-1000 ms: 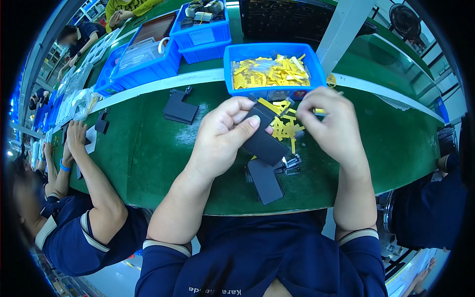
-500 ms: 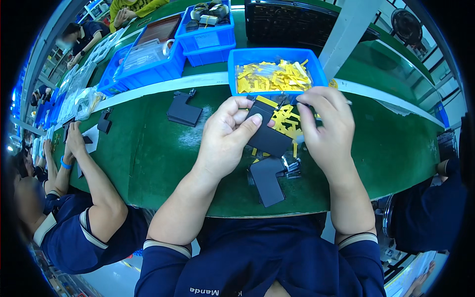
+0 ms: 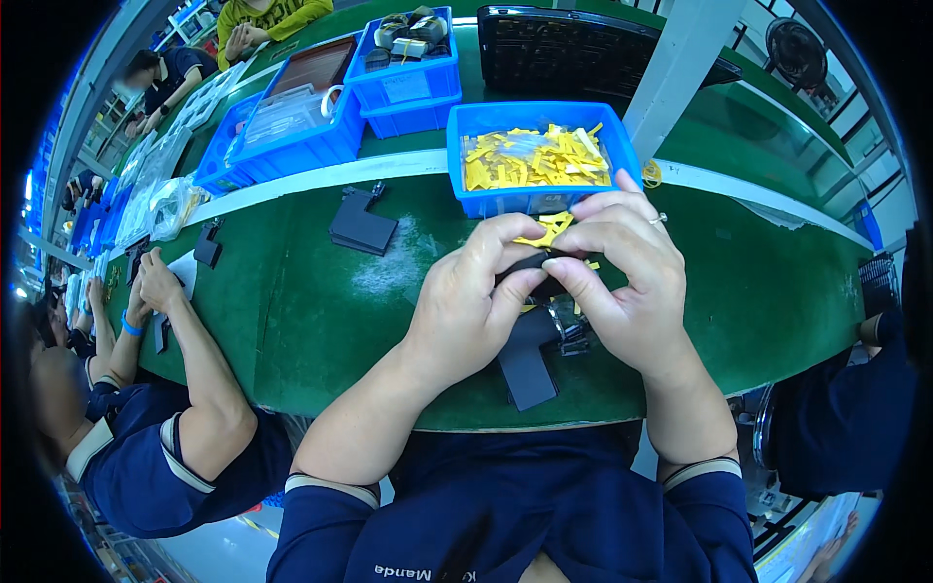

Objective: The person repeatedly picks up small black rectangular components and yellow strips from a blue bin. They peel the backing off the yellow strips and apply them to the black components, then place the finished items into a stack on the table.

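Observation:
Both hands are closed on a flat black part (image 3: 530, 262), now seen nearly edge-on and mostly hidden by the fingers. My left hand (image 3: 457, 301) pinches its left side between thumb and fingers. With thumb and fingertips, my right hand (image 3: 632, 277) grips its right end; whether a yellow strip is in those fingers is hidden. Loose yellow strips (image 3: 552, 229) lie on the table just behind the hands. Below them is a black L-shaped part (image 3: 528, 361), beside some small glossy pieces (image 3: 573, 337).
Behind my hands stands a blue bin (image 3: 525, 202) of yellow strips. More black L-shaped parts (image 3: 363, 225) are stacked at the left on the green table (image 3: 311, 321). Further blue bins (image 3: 406, 85) and a white post (image 3: 680, 83) stand beyond. A co-worker's hands (image 3: 155, 284) work at far left.
My right hand has moved left onto the black part. The part has tipped from face-up to nearly edge-on, and my left hand has turned with it.

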